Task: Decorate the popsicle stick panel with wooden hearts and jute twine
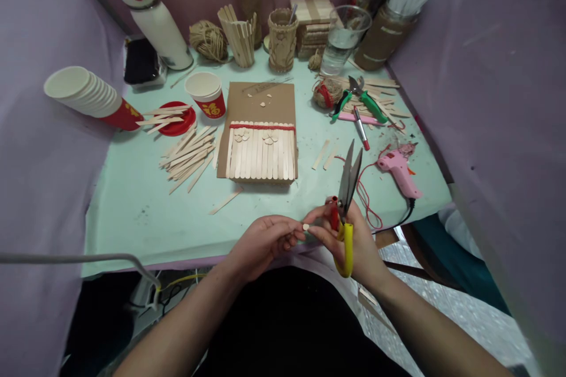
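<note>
Pinches small pale wooden chip (306,227) between left hand (265,241) and right hand (363,241), above green table (145,221) near front edge; carries part-open scissors (349,179) in right hand; risks dropping chip through slackened pinch, or nicking left hand through tilted scissors.

Scissors (349,250) in right grip (365,244); glue gun (401,172) to its right, pliers (374,107) ahead. Bench (128,218) ahead of left grip (263,241): stick panel (263,156) on cardboard (237,105), loose sticks (190,156) leftward.
</note>
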Demonstrator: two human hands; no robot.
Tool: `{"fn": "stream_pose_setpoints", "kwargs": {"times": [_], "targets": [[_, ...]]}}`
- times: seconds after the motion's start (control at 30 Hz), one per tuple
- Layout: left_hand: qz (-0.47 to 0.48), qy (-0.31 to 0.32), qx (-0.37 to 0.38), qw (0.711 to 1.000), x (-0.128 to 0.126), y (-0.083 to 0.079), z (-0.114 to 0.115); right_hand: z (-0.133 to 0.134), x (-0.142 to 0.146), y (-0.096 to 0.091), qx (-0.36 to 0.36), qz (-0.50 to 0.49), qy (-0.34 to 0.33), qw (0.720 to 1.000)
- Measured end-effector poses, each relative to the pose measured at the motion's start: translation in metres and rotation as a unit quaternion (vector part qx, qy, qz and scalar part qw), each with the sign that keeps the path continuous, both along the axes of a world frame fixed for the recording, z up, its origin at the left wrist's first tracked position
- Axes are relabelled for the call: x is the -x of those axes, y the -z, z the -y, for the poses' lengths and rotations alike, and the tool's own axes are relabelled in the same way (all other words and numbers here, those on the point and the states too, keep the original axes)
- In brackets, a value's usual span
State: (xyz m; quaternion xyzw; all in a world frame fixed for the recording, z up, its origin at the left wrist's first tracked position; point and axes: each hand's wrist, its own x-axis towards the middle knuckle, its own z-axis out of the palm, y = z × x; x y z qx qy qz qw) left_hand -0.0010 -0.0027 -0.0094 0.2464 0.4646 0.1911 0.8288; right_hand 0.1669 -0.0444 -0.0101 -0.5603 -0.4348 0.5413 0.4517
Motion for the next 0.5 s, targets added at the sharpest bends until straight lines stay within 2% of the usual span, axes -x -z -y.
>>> {"fn": "stream_pose_setpoints", "kwargs": {"times": [0.2, 0.33, 0.4, 0.5], "targets": [[0.017, 0.023, -0.011, 1.000, -0.001, 0.003, 0.001, 0.000, -0.002, -0.003, 0.009, -0.007, -0.037, 0.999], [-0.010, -0.017, -0.060, 0.998, -0.001, 0.007, 0.002, 0.003, -0.011, -0.007, 0.012, 0.066, -0.057, 0.996], [-0.024, -0.050, -0.094, 0.994, 0.000, 0.008, 0.003, 0.005, -0.016, -0.011, 0.033, 0.160, -0.101, 0.981], [-0.047, -0.084, -0.142, 0.985, 0.002, 0.011, 0.004, 0.009, -0.022, -0.016, 0.079, 0.331, -0.174, 0.924]]}}
